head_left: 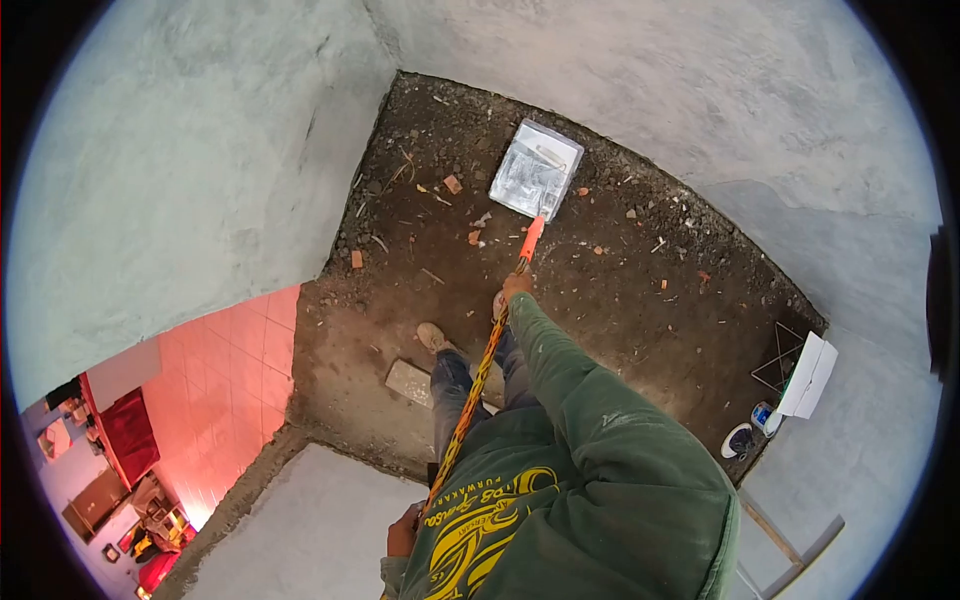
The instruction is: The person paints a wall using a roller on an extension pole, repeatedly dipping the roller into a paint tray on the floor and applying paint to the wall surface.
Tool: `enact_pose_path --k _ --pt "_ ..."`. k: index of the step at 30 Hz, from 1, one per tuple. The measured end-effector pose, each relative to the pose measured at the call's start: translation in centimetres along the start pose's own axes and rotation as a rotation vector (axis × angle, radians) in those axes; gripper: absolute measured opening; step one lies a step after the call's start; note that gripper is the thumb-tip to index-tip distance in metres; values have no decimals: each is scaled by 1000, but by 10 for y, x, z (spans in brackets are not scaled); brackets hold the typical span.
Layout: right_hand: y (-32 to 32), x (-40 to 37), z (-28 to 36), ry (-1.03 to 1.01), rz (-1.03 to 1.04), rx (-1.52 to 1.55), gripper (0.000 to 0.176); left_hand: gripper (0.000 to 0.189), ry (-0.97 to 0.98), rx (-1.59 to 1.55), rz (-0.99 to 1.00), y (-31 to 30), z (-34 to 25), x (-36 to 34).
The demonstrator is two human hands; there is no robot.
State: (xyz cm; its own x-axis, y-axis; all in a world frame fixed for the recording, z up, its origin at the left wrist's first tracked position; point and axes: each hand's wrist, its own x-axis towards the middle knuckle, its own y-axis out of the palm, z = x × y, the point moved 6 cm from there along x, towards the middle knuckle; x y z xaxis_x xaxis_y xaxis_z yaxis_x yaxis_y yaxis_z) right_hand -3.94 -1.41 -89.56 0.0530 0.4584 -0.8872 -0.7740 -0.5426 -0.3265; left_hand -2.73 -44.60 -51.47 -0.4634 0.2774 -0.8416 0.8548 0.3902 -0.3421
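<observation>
My right hand (518,285) is wrapped around the upper part of a long pole (470,405) with a yellow, orange and black pattern. At the pole's lower end, by my waist, my left hand (405,532) is closed around it, partly hidden by the shirt. An orange handle (532,238) continues from the pole's far end to the near edge of a paint tray (515,165). White paint coats the tray, and a pale, roller-like shape (549,157) lies in it; its link to the handle is hard to make out.
Plastered walls (200,130) enclose the dirt floor (600,330), which is strewn with brick bits and rubble. Near my feet lies a pale block (409,382). To the right stand a paint can (766,416), a shoe (738,441) and a white board (809,375). Pink tiles (225,370) begin at left.
</observation>
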Motion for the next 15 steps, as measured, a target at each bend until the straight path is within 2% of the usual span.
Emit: enact_pose_path --k 2,3,7,9,15 --pt "-6 -10 4 12 -28 -15 58 34 -42 -32 -6 1 9 2" --pt "-6 -6 1 11 -29 -11 58 33 -15 106 11 -2 -7 2" --pt "-9 -8 4 11 -3 6 57 33 20 131 18 -1 -2 6" --pt "-13 -16 11 23 -12 -5 56 34 -35 164 23 0 -7 8" --pt "-6 -1 3 35 -35 -31 50 35 14 140 -4 4 -13 6"
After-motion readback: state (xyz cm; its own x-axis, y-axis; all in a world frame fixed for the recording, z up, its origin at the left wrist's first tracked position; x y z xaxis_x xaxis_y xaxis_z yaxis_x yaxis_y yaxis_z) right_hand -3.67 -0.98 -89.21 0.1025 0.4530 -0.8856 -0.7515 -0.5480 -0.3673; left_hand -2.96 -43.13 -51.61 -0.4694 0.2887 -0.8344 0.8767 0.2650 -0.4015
